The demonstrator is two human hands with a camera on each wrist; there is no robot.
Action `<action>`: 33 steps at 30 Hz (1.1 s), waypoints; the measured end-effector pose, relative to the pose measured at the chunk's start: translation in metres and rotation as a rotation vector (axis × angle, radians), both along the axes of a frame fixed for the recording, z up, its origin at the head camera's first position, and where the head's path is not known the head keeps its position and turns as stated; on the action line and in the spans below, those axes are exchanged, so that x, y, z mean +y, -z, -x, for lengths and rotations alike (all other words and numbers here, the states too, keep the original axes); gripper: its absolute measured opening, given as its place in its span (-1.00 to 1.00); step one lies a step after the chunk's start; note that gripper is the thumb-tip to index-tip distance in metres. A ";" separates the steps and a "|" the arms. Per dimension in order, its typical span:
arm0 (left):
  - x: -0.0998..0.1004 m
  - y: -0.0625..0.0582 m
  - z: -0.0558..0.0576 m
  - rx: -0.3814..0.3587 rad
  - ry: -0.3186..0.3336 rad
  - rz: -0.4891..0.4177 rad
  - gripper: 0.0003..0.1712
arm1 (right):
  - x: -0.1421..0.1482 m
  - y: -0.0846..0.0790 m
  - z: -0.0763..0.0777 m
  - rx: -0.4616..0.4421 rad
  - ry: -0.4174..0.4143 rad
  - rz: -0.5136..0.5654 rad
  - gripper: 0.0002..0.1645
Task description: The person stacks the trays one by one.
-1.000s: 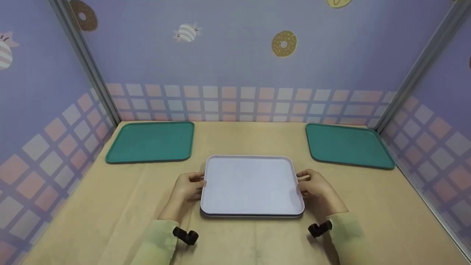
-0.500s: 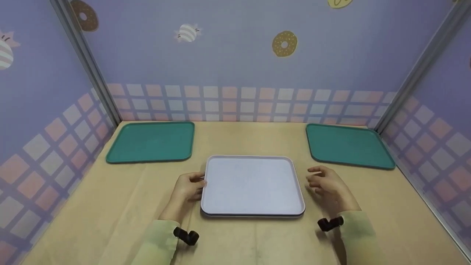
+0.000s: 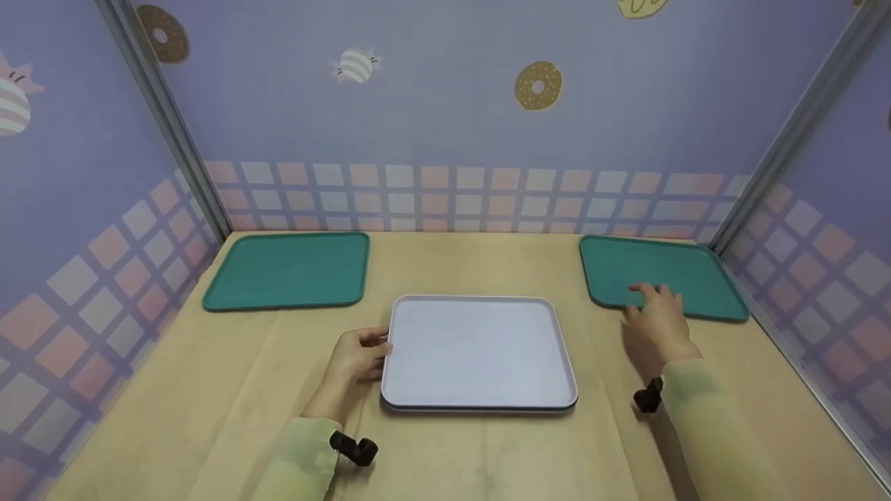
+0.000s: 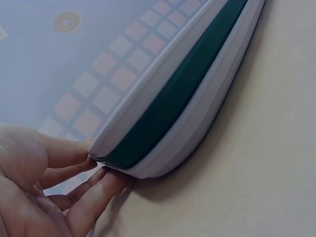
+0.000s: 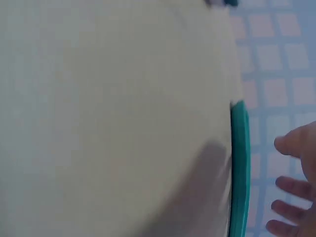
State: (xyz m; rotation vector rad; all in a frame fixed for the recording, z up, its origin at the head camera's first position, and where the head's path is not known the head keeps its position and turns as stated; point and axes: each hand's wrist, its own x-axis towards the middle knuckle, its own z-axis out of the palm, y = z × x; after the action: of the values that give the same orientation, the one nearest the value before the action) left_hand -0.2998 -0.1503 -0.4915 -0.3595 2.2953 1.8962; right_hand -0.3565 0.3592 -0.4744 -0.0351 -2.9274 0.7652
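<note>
A white tray point(image 3: 480, 351) tops a stack on the table. In the left wrist view, a green tray's edge point(image 4: 175, 101) shows beneath it, with another white tray point(image 4: 197, 118) at the bottom. My left hand point(image 3: 355, 355) grips the stack's left edge, thumb at the upper rim and fingers lower down. At the back right lies a separate green tray point(image 3: 703, 275). Over its near edge hovers my right hand point(image 3: 658, 316), fingers spread and holding nothing. The right wrist view shows this tray's rim point(image 5: 240, 168) apart from the thumb and fingers.
A second lone green tray point(image 3: 289, 271) lies at the back left. Patterned walls point(image 3: 445, 104) enclose the table point(image 3: 473, 261) at the back and both sides, with metal posts point(image 3: 163, 118) at the corners.
My right hand has let go of the stack's right edge and moved right and forward to the right green tray. My left hand and the stack have stayed put.
</note>
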 end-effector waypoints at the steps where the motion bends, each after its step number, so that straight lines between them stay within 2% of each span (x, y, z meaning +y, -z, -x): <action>1: 0.000 0.000 0.000 0.003 0.000 0.002 -0.52 | 0.004 -0.001 0.002 -0.018 -0.012 -0.029 -0.44; 8: 0.001 0.002 -0.001 0.028 -0.002 0.013 -0.53 | 0.029 -0.001 0.013 -0.208 -0.065 -0.164 -0.47; 11: 0.001 0.002 -0.002 0.041 0.003 0.030 -0.54 | 0.036 0.001 0.012 -0.244 -0.064 -0.192 -0.50; 18: 0.000 0.001 -0.002 0.049 0.025 0.068 -0.52 | 0.043 0.005 0.012 -0.202 -0.089 -0.254 -0.58; 23: 0.000 0.001 -0.002 0.045 0.028 0.060 -0.52 | 0.045 0.004 0.011 -0.204 -0.117 -0.250 -0.42; 27: 0.000 0.002 -0.002 0.064 0.022 0.070 -0.53 | 0.048 0.007 0.006 -0.182 -0.141 -0.237 -0.51; 33: -0.001 0.001 -0.002 0.071 0.020 0.083 -0.54 | 0.050 0.007 -0.004 -0.120 -0.215 -0.268 -0.54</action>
State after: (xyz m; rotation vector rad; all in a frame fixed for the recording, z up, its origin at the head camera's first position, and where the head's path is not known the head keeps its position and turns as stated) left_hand -0.2981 -0.1511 -0.4928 -0.2825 2.4192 1.8364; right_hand -0.3526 0.4090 -0.4816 0.2702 -3.1579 0.3994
